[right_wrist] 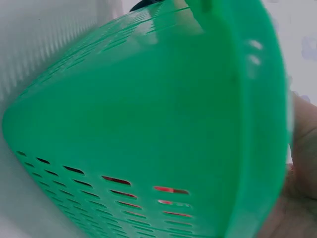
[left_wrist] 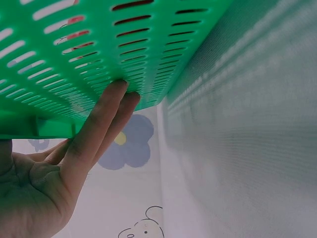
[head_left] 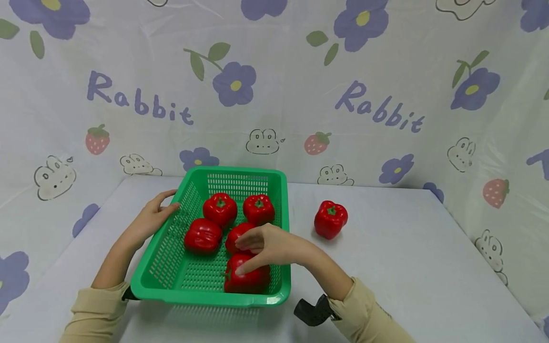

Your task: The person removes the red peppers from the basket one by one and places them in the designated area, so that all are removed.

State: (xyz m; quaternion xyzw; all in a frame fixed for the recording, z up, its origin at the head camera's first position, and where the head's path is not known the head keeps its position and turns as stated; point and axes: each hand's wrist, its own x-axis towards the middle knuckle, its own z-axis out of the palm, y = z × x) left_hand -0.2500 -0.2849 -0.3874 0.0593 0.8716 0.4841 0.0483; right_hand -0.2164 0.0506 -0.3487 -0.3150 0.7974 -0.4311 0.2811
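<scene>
A green plastic basket (head_left: 171,257) with slotted walls holds several red bell peppers (head_left: 220,209). My left hand (head_left: 152,216) grips its left rim, thumb over the edge. In the left wrist view the fingers (left_wrist: 101,119) lie along the outside of the slotted wall. Over the basket's right side is my right hand (head_left: 270,245), thumb and fingers spread apart. Its thumb overlaps the front bell pepper (head_left: 253,281), which lies on its side, and its fingertips overlap the middle bell pepper (head_left: 233,238). In the right wrist view the basket wall (right_wrist: 148,114) hides most of that hand.
One more red bell pepper (head_left: 330,220) stands on the white table (head_left: 407,257), right of the basket. A printed curtain (head_left: 274,95) with flowers and rabbits hangs behind the table. A black strap piece (head_left: 313,312) sits at the right wrist.
</scene>
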